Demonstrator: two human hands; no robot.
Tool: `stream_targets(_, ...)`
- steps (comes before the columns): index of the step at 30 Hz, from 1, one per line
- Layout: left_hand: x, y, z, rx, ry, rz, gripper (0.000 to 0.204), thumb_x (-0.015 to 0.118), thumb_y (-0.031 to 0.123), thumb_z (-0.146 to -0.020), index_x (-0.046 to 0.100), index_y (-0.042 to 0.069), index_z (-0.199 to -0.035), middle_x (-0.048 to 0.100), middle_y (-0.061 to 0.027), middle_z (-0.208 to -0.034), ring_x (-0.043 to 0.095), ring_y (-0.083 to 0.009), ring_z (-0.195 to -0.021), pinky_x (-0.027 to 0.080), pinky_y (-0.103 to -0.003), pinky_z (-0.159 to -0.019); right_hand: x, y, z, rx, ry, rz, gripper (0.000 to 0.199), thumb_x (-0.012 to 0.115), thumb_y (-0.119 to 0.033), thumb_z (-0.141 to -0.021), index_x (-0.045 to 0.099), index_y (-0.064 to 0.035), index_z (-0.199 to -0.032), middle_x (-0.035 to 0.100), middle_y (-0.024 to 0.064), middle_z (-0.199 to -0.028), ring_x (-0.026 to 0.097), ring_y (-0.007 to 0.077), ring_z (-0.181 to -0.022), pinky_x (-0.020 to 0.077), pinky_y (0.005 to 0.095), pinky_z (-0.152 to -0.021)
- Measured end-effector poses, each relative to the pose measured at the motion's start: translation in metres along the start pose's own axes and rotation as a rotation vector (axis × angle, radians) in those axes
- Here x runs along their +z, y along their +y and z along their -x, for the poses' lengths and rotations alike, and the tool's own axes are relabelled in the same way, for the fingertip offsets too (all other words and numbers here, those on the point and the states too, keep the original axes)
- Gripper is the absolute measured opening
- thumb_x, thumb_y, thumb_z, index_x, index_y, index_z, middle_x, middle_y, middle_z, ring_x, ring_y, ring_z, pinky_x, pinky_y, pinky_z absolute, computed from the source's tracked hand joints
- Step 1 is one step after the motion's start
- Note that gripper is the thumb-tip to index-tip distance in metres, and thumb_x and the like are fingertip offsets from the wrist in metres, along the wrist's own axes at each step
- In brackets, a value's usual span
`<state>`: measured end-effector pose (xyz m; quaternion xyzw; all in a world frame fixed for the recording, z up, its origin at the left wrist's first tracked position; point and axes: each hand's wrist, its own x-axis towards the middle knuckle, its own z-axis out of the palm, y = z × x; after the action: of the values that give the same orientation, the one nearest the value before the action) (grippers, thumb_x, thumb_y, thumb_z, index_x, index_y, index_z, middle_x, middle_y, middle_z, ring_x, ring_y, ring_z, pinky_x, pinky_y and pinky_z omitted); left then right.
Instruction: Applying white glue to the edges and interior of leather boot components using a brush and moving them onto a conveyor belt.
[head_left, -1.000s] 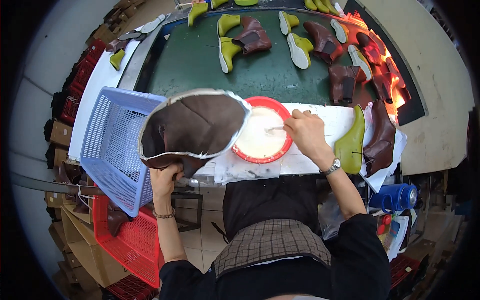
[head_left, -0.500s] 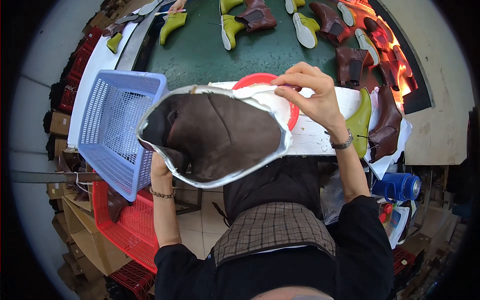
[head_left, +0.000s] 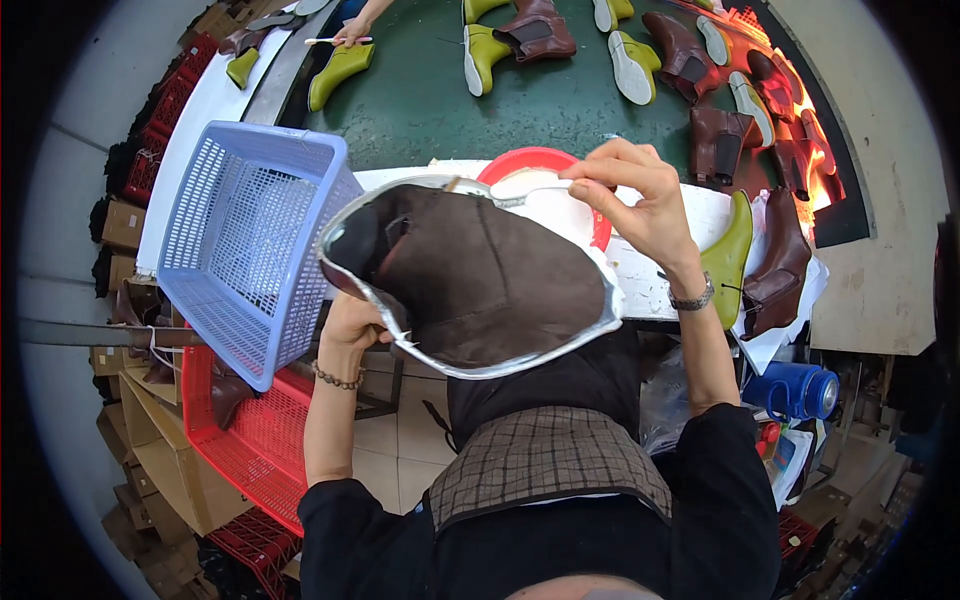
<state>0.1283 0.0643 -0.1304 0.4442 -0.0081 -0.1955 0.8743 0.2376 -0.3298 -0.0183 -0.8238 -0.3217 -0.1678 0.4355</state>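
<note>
In front of me is a brown boot upper (head_left: 490,280), its wide opening turned up and its edge coated with white paste. My left hand (head_left: 352,328) grips it from beneath on the left side; some fingers are hidden. Between the thumb and fingers of my right hand (head_left: 645,205) is a slim brush (head_left: 545,187), its white-smeared end at the far edge of the upper. Just behind the upper stands a red bowl (head_left: 530,157) with white paste in it, partly covered by the upper and my hand.
A blue basket (head_left: 335,150) stands at left, above a red crate (head_left: 250,450). Green and brown boots (head_left: 535,30) lie across the green table (head_left: 420,120); more stand at right beside a glowing orange area. Another person's hand (head_left: 352,30) holds a brush at far left. A blue flask (head_left: 795,390) sits at right.
The upper has shifted right and tilted, with its right side lower. My left hand has moved right with it. The brush has slid right along the far edge, and my view has shifted slightly.
</note>
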Motion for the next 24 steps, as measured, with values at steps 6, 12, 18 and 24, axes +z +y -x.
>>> stream_targets(6,0.073,0.025,-0.01,-0.121,0.1,-0.092,0.019,0.061,-0.012,-0.062,0.067,-0.011,-0.08,0.063,-0.0177,-0.065,0.048,-0.0197,-0.041,0.032,-0.03,-0.036,-0.007,-0.002,-0.008,-0.059,0.006,-0.02,0.013,0.078,-0.007,-0.082,0.079,-0.0071,-0.095,0.07,0.0036,-0.083,0.06,0.0127,-0.075,0.038,0.0291,-0.077)
stream_targets(12,0.084,0.031,-0.012,-0.338,-0.121,-0.165,0.036,0.057,-0.012,-0.067,0.065,-0.013,-0.102,0.065,-0.0172,-0.071,0.049,-0.0158,-0.041,0.034,-0.028,-0.036,-0.006,-0.009,-0.021,-0.108,-0.106,0.03,0.013,0.08,-0.011,-0.082,0.079,-0.0086,-0.094,0.068,0.0004,-0.081,0.06,0.0122,-0.076,0.0368,0.0293,-0.08)
stream_targets(18,0.095,0.012,-0.027,-0.524,-0.244,-0.125,0.042,0.058,-0.015,-0.066,0.062,-0.01,-0.107,0.061,-0.0146,-0.064,0.05,-0.0166,-0.039,0.031,-0.028,-0.033,0.016,-0.015,-0.047,-0.348,-0.182,-0.045,0.016,0.083,-0.014,-0.079,0.08,-0.0111,-0.094,0.068,-0.0001,-0.086,0.059,0.0139,-0.08,0.0365,0.0297,-0.083)
stream_targets(24,0.087,0.025,-0.011,-0.346,-0.094,0.02,0.027,0.061,-0.014,-0.063,0.066,-0.011,-0.09,0.065,-0.0183,-0.069,0.051,-0.0189,-0.04,0.034,-0.029,-0.034,0.005,0.002,-0.03,-0.234,-0.121,-0.01,0.017,0.084,-0.013,-0.078,0.08,-0.0111,-0.094,0.067,-0.0006,-0.087,0.059,0.0145,-0.082,0.0379,0.0299,-0.085)
